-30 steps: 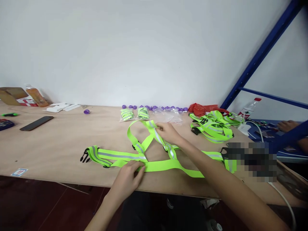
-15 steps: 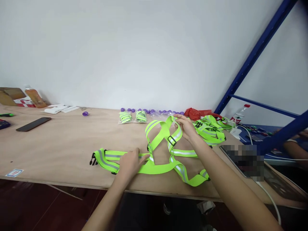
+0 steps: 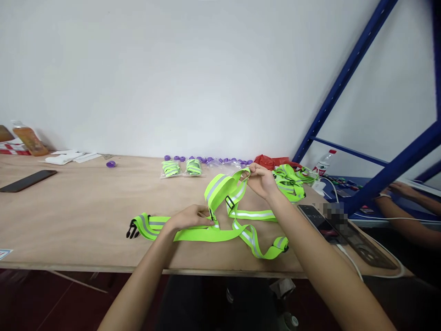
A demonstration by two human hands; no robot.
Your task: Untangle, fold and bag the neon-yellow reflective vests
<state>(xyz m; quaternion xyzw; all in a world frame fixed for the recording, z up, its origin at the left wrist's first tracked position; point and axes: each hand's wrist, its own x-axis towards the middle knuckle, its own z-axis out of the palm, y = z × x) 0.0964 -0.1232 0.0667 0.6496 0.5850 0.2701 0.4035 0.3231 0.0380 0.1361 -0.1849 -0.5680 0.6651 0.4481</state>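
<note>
A neon-green reflective vest [image 3: 210,235] made of elastic straps with silver stripes is spread on the table, a black buckle [image 3: 132,229] at its left end. My right hand [image 3: 262,180] pinches the top of its shoulder straps and holds them up off the table. Lower down, my left hand [image 3: 193,217] has its thumb and fingers closed on the strap near the waistband joint. A black slider [image 3: 229,202] shows on the raised strap. Behind my right hand lies a heap of similar green straps [image 3: 291,181].
Two bagged folded vests [image 3: 171,168] lie by the wall, near several purple rolls [image 3: 208,160] and red plastic [image 3: 272,162]. A phone [image 3: 319,223] with cables rests at right, beside a blue metal frame [image 3: 339,87]. Another person's arm [image 3: 396,207] is beyond it.
The view has turned slightly right. My right hand has brought the raised straps a little left, and they are folding over. My left hand has shifted up onto the strap joint.
</note>
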